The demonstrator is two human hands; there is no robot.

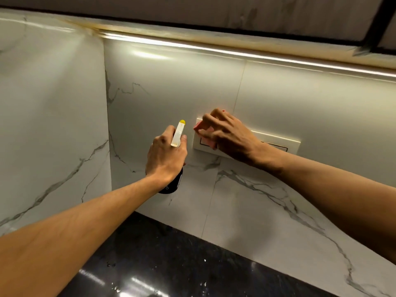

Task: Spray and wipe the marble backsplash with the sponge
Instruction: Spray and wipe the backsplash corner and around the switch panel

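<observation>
Sponge point(201, 135): right hand point(230, 136) holds it, pressed on switch plate point(276, 139) in marble backsplash point(160, 82). Left hand point(166, 156) grasps spray bottle point(178, 133) just beside, above counter point(171, 264) back edge.

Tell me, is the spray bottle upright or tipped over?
Upright, leaning slightly: the left hand grips the spray bottle at its neck, with the yellow-tipped head above and the dark body below.
</observation>
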